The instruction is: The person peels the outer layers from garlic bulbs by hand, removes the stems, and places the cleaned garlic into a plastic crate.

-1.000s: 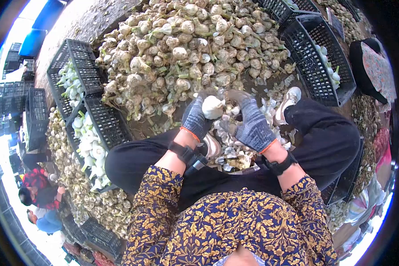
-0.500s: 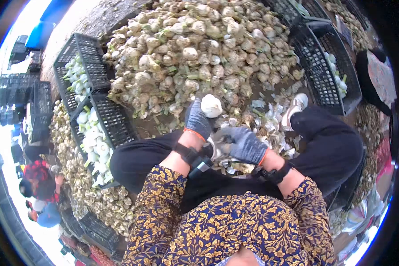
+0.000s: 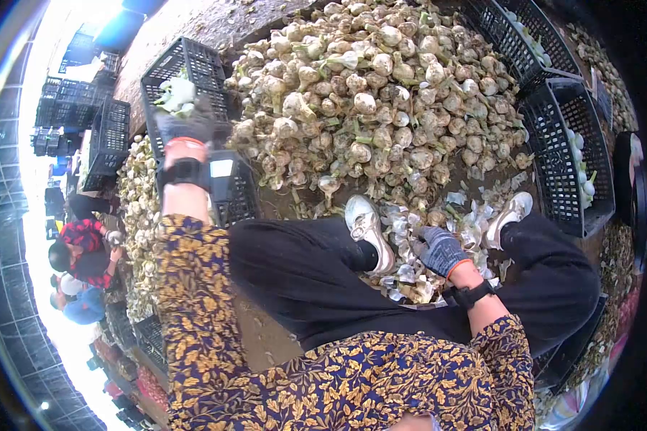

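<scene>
My left hand (image 3: 185, 123), in a grey glove, reaches over the far-left black crate (image 3: 151, 74). It is smeared by motion, so its fingers do not show clearly. Just beyond it are white peeled garlic bulbs (image 3: 177, 95); whether one of them is still in the hand cannot be told. My right hand (image 3: 443, 251), gloved too, is closed low between my shoes, above scattered garlic skins (image 3: 407, 271). What its curled fingers hold, if anything, is too small to make out. A large heap of unpeeled garlic (image 3: 381, 108) lies in front of me.
A second black crate (image 3: 236, 190) sits beside my left knee. On the right stand two more crates, the nearer crate (image 3: 553, 158) holding white bulbs. Another person in a red checked top (image 3: 86, 241) works at far left beside more garlic (image 3: 138, 237).
My left hand has swung from the middle out to the far-left crate, taking the white garlic bulb away from my lap. My right hand has moved slightly right and down. The view has shifted.
</scene>
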The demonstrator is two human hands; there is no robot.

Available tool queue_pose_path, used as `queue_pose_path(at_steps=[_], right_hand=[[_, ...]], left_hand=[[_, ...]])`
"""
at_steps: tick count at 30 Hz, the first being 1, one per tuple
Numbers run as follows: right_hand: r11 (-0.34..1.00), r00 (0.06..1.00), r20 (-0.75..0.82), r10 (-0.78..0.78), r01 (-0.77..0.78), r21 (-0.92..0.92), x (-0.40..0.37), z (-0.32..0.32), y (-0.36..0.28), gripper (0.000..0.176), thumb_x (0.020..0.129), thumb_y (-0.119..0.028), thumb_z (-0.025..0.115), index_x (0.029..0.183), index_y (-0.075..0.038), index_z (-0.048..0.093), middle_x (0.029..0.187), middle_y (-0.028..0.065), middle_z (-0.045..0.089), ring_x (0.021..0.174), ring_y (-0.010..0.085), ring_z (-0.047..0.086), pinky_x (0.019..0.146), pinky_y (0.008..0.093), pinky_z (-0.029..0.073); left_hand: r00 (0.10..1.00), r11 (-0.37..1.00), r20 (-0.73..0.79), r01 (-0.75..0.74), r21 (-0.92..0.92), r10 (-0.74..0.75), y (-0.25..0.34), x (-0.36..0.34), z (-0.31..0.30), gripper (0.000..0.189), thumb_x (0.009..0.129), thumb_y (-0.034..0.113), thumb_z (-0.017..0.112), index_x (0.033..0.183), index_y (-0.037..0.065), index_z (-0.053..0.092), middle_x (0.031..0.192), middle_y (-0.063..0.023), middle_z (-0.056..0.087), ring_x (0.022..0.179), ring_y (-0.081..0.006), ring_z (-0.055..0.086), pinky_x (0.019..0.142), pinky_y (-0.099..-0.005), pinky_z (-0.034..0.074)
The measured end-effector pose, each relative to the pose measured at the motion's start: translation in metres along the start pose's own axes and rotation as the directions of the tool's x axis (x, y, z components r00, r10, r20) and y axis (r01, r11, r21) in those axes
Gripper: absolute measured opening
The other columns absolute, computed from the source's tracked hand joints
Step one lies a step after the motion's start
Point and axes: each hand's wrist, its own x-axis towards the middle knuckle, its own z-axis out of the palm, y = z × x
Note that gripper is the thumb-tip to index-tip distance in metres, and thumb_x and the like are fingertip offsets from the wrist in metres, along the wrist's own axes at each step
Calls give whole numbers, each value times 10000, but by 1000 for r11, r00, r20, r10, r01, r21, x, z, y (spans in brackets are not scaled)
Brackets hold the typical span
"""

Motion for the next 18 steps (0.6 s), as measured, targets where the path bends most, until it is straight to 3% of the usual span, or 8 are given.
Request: queue_pose_path(at_steps=[4, 5, 6, 8, 9, 11, 14, 18], right_hand=[[999, 999, 39, 15, -16, 42, 1, -4, -2, 335, 774, -348, 510, 893, -51, 609, 828, 210, 584, 786, 362, 556, 697, 420, 447], [999, 999, 36, 22, -23, 40, 1, -4, 0, 335, 774, -348, 510, 893, -51, 609, 828, 210, 584, 786, 362, 556, 697, 420, 447], [998, 999, 35, 17, -19, 67, -1, -6, -2, 323, 780, -336, 504, 904, -58, 611, 834, 208, 585, 792, 361, 554, 704, 421, 445], [995, 997, 60, 41, -47, 94, -3, -13, -7, 295, 790, -310, 493, 912, -70, 615, 835, 209, 584, 805, 355, 552, 721, 420, 439], [992, 997, 53, 48, -54, 117, -5, -10, -2, 281, 793, -296, 494, 919, -75, 613, 854, 210, 581, 813, 354, 550, 723, 416, 438], [996, 997, 48, 60, -63, 57, -7, -2, 10, 268, 791, -282, 498, 926, -79, 611, 864, 208, 576, 819, 352, 548, 720, 417, 438], [996, 997, -62, 34, -29, 84, -6, -3, 11, 219, 767, -234, 540, 854, -51, 624, 801, 176, 589, 764, 334, 554, 677, 404, 441], [999, 999, -15, 45, -45, 4, -3, -6, 10, 221, 762, -234, 539, 823, -37, 618, 788, 180, 581, 758, 329, 549, 684, 402, 439]], left_hand=[[967, 982, 176, 190, -21, -183, -42, 5, 11, 220, 846, 253, 481, 880, 37, 500, 730, -67, 521, 585, -162, 511, 461, -264, 464], [996, 966, -84, 23, 256, -1, -79, -7, 23, 206, 817, 242, 536, 858, 47, 485, 730, -55, 506, 530, -134, 454, 429, -243, 426], [990, 869, -134, 109, 482, -49, -108, 7, 6, 292, 789, 288, 584, 919, 51, 473, 744, -49, 498, 542, -148, 458, 418, -220, 406], [932, 430, 152, -291, 855, 328, -182, 13, -34, 535, 722, 348, 651, 1104, 26, 459, 880, -103, 551, 805, -211, 537, 644, -300, 466], [966, -16, 177, -177, 984, 189, -174, -22, -2, 645, 679, 407, 656, 1207, 112, 432, 1105, -167, 528, 1001, -260, 530, 842, -393, 412], [943, -540, 332, -265, 799, 29, -187, -37, 3, 611, 632, 375, 685, 1183, 228, 464, 1171, -189, 469, 981, -302, 534, 809, -414, 430], [939, -743, 245, -341, 576, -241, -190, -19, 0, 577, 668, 150, 583, 1217, 250, 440, 1294, -137, 355, 1031, -300, 503, 806, -399, 437], [899, -662, 377, -423, 618, -222, -177, -5, 1, 389, 718, 220, 579, 1105, 211, 540, 1140, -169, 495, 916, -320, 549, 751, -395, 453]])
